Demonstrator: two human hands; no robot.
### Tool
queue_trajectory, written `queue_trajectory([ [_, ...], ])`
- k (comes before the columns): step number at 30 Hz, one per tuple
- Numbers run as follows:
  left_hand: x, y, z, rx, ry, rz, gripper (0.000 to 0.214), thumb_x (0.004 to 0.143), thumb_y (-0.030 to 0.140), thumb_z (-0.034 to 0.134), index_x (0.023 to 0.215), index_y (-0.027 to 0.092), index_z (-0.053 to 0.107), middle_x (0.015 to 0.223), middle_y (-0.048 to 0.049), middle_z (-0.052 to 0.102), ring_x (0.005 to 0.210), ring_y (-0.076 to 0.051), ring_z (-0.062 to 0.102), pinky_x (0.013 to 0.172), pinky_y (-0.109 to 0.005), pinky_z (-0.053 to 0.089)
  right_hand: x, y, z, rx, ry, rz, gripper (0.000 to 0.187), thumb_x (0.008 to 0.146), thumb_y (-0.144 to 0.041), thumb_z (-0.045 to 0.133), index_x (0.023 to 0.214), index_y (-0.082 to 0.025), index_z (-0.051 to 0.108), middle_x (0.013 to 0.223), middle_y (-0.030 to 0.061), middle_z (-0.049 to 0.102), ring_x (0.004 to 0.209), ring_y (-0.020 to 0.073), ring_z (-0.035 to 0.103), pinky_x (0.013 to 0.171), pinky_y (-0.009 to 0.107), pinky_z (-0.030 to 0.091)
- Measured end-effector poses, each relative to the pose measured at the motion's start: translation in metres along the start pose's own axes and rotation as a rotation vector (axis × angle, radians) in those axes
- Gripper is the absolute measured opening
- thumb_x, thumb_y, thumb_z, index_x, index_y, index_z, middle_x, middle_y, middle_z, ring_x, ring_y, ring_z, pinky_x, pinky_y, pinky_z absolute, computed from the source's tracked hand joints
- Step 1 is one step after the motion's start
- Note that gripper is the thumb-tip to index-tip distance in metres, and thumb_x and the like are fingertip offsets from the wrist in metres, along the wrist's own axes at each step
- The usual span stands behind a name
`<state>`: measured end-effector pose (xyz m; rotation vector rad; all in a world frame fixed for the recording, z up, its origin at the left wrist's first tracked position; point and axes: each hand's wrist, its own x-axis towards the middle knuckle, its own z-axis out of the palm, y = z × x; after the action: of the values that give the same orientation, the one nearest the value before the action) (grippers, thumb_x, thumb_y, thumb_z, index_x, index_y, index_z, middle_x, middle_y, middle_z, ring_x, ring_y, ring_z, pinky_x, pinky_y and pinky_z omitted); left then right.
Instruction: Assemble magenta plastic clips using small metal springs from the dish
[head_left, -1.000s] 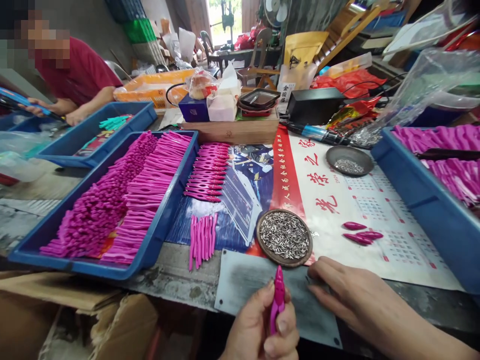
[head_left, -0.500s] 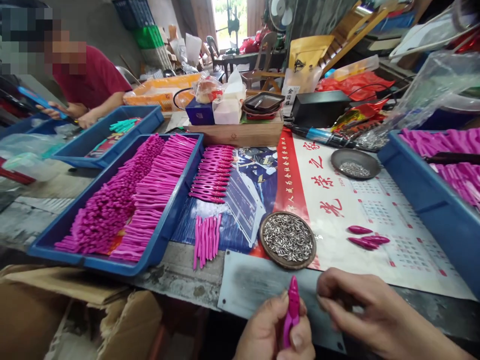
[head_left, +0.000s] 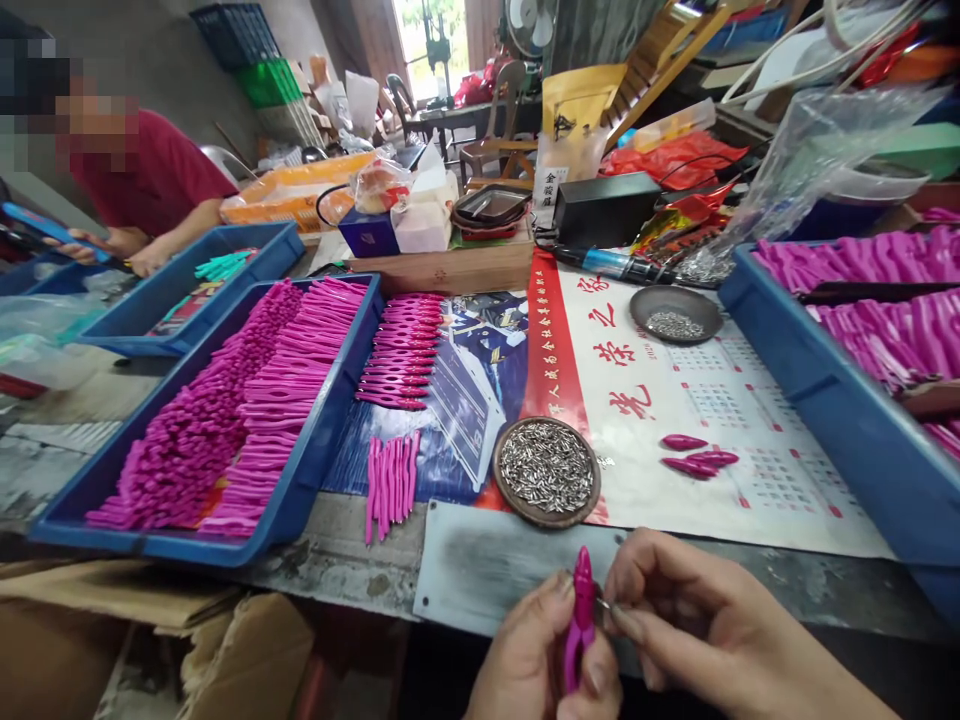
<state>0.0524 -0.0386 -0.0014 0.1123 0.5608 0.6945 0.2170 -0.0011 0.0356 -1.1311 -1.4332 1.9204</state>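
Between the thumb and fingers of my left hand, a small magenta pliers-shaped tool is held upright, its pointed tip up. My right hand pinches a tiny metal pin against the right side of that tool. Just beyond the hands, a round dish full of small metal pins rests partly on a grey metal plate. Several glossy magenta pointed pieces lie on the calendar poster, further right.
On the left, a blue tray holds many magenta handle pieces. A row of magenta tools and loose handles lie beside it. Another blue tray stands right, near a dark dish. A person sits at far left.
My right hand has moved left to the pliers-shaped tool, and the pin now shows at its side. The view has shifted slightly right.
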Motion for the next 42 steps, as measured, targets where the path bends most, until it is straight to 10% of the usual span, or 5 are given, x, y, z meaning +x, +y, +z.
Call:
queue_trajectory([
  [14, 0.011, -0.017, -0.012, -0.12, -0.057, 0.209, 0.02, 0.09, 0.039, 0.058, 0.085, 0.02, 0.058, 0.052, 0.0043, 0.057, 0.026, -0.003, 0.025, 0.028, -0.014, 0.028, 0.002, -0.007, -0.002, 0.11, -0.105, 0.056, 0.02, 0.093, -0.03, 0.065, 0.084, -0.02, 0.05, 0.076, -0.0031, 0.051, 0.065, 0.009, 0.046, 0.053, 0.015, 0.043],
  [42, 0.008, -0.03, -0.027, 0.012, -0.024, 0.239, 0.026, 0.091, 0.042, 0.06, 0.09, 0.016, 0.058, 0.054, 0.0034, 0.057, 0.033, -0.003, 0.039, 0.037, -0.013, 0.025, 0.001, -0.006, 0.012, -0.136, 0.031, 0.063, 0.017, 0.087, -0.026, 0.055, 0.098, -0.022, 0.042, 0.085, 0.003, 0.058, 0.074, 0.0169, 0.061, 0.066, 0.029, 0.053],
])
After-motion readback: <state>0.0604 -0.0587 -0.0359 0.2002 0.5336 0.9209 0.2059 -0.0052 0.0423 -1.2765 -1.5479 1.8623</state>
